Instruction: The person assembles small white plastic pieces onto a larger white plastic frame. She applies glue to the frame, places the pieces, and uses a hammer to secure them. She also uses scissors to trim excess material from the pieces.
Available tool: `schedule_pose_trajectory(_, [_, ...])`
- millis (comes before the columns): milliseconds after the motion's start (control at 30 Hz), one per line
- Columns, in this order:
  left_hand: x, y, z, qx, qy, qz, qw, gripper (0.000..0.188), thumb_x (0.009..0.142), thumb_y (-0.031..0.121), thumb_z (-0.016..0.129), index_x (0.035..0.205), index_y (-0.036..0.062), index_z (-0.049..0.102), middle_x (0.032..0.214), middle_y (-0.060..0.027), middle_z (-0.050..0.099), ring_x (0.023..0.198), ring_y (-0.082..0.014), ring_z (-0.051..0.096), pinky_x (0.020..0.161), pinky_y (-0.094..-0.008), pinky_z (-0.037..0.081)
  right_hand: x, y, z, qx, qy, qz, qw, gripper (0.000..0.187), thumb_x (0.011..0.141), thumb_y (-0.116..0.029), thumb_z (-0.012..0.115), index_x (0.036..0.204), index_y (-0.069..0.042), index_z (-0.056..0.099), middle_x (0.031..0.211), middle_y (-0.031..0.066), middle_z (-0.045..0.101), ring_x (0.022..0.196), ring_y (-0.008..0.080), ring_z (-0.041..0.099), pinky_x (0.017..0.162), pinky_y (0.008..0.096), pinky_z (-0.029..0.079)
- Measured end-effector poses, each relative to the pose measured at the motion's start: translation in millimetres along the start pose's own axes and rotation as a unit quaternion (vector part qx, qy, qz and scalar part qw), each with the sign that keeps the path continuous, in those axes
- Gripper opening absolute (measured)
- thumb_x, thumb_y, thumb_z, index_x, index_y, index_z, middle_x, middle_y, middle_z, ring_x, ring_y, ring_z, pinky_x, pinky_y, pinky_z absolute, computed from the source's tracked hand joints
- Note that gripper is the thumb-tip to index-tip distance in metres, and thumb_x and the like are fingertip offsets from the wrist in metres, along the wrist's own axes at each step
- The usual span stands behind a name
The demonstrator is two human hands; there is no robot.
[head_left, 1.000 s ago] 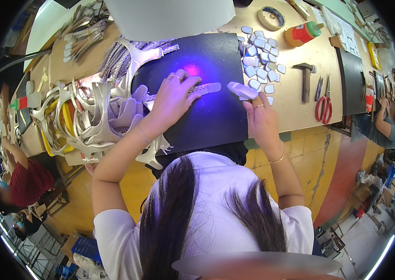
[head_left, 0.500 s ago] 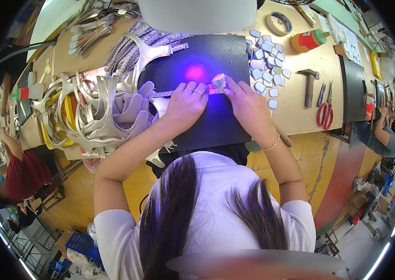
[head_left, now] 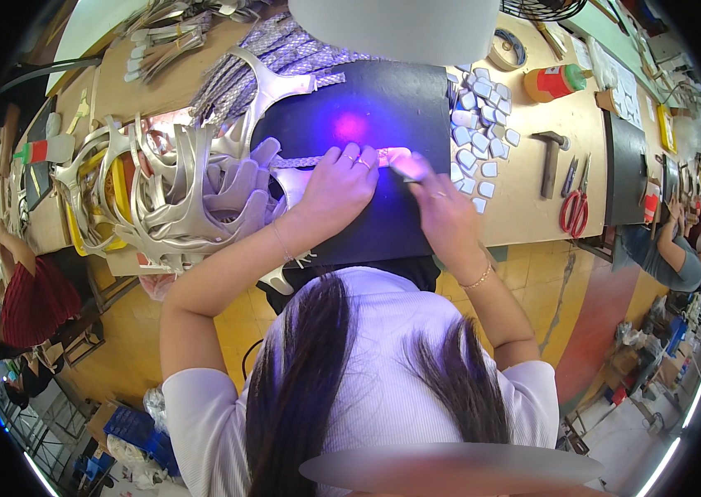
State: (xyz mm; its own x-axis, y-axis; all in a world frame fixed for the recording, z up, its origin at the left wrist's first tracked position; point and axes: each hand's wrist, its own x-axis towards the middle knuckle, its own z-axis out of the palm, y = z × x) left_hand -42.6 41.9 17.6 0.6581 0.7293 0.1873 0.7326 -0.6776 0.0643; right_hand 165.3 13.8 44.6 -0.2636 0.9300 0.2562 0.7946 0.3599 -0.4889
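A silver braided strap (head_left: 296,162) lies across the black mat (head_left: 400,103), its pale end tab pinkish under the light. My left hand (head_left: 340,184) pinches the strap near that end, pressing it to the mat. Closed around a hammer, my right hand (head_left: 447,217) is just right of the tab. The hammer's head (head_left: 411,167) is blurred by motion and meets or hovers over the tab; I cannot tell which. Most of its handle is hidden by the hand.
Silvery cut straps (head_left: 201,186) are piled left, with braided straps (head_left: 263,62) behind. Several grey-white tabs (head_left: 474,124) lie right of the mat. Farther right are a second hammer (head_left: 551,161), red-handled scissors (head_left: 575,211), a glue bottle (head_left: 556,80) and a tape roll (head_left: 508,50). A white lamp (head_left: 392,29) overhangs the mat.
My right hand has let go of the strap's end and now holds the hammer, whose handle earlier lay by my wrist. The folded-up end tab now lies flat. My left hand keeps its hold.
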Motion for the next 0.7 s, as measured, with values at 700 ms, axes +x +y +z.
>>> schedule_pose_trajectory(700, [36.7, -54.2, -67.5, -0.552, -0.276, -0.166, 0.769, 0.033, 0.077, 0.019, 0.082, 0.098, -0.0032, 0.070, 0.076, -0.0067, 0.068, 0.071, -0.0161, 0.063, 0.066, -0.0316, 0.048, -23.7, 33.6, -47.0, 0.233, 0.054, 0.263, 0.934, 0.028, 0.103, -0.015, 0.053, 0.121, 0.004, 0.063, 0.071, 0.0057, 0.060, 0.062, 0.0095, 0.052, 0.058, 0.0261, 0.043])
